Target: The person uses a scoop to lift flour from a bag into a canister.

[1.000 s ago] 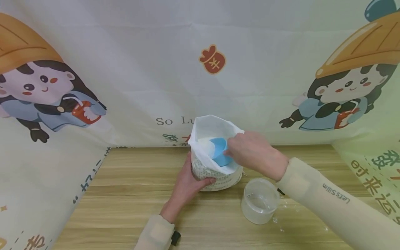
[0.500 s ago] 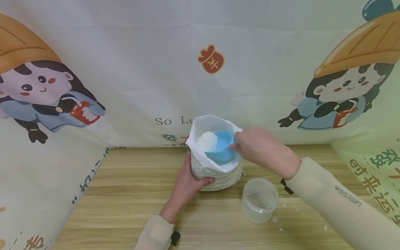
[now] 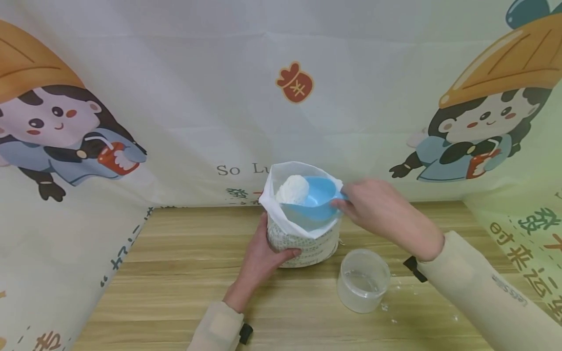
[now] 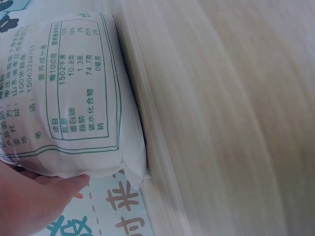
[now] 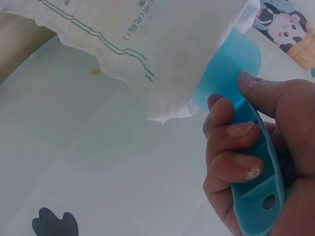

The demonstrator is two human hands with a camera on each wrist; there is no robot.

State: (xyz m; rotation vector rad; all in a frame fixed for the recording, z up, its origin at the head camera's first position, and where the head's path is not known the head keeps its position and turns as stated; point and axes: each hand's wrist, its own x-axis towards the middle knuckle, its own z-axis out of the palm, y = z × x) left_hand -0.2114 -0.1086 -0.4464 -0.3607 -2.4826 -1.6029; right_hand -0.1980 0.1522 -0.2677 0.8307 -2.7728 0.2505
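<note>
The person's right hand (image 3: 375, 207) has its fingers wrapped round the handle of a light-blue plastic scoop (image 3: 322, 191), loaded with white powder (image 3: 293, 190), at the mouth of a white bag printed in green (image 3: 307, 246); the left hand (image 3: 262, 251) grips the bag's side, fingers and thumb spread round it; the bag stands on the wood-grained table (image 3: 175, 273), near a clear round plastic container (image 3: 362, 292).

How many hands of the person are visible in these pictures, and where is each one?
2. The left hand holds the white bag at its side; the right hand, beside the bag's top, grips the blue scoop by its handle.
</note>
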